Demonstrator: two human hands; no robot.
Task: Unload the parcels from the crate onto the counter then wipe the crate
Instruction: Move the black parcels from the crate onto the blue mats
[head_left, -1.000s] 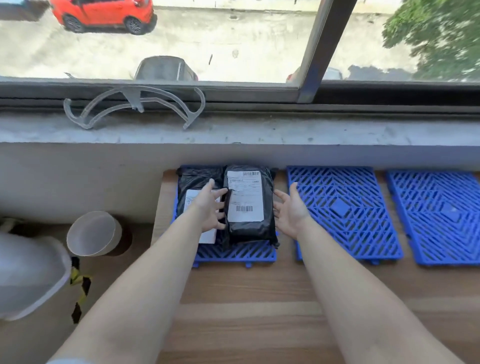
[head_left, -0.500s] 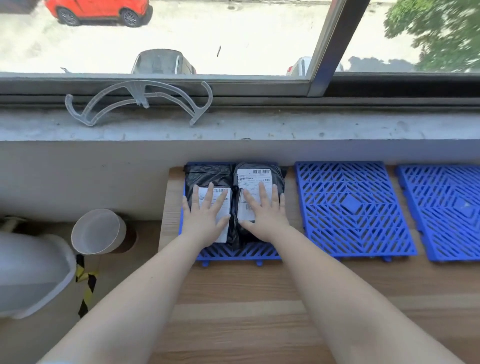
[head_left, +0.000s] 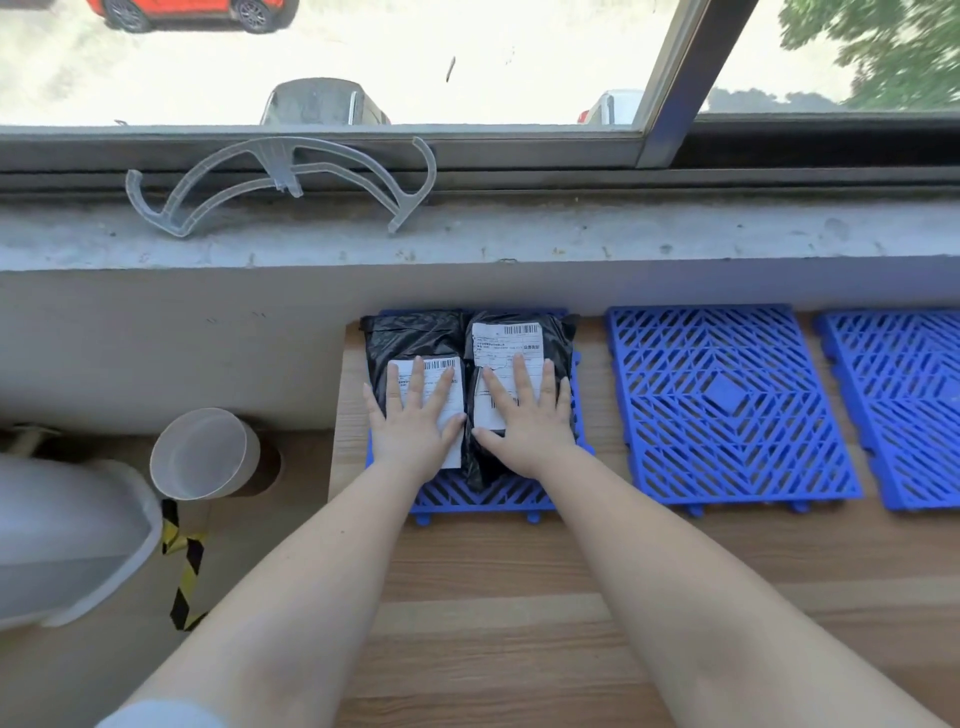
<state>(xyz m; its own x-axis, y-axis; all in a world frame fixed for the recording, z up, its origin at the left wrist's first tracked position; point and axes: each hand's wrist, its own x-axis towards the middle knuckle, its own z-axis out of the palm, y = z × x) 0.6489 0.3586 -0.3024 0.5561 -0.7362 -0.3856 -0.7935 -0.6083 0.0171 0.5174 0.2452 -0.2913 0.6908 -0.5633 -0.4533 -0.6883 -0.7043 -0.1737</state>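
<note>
Two black plastic parcels with white shipping labels lie side by side on a blue slatted crate panel (head_left: 483, 496) at the back left of the wooden counter (head_left: 519, 597). My left hand (head_left: 415, 421) lies flat with spread fingers on the left parcel (head_left: 410, 332). My right hand (head_left: 524, 421) lies flat the same way on the right parcel (head_left: 524, 327). Neither hand grips anything.
Two more blue slatted panels, a middle panel (head_left: 727, 405) and a right panel (head_left: 904, 405), lie to the right on the counter. A concrete window sill (head_left: 519, 234) with a clear plastic hanger (head_left: 280, 176) runs behind. A translucent cup (head_left: 202, 452) and a white container (head_left: 62, 540) stand left of the counter.
A second ago my hands were at the sides of the right parcel; they have since come down flat, one on each parcel, and stay there.
</note>
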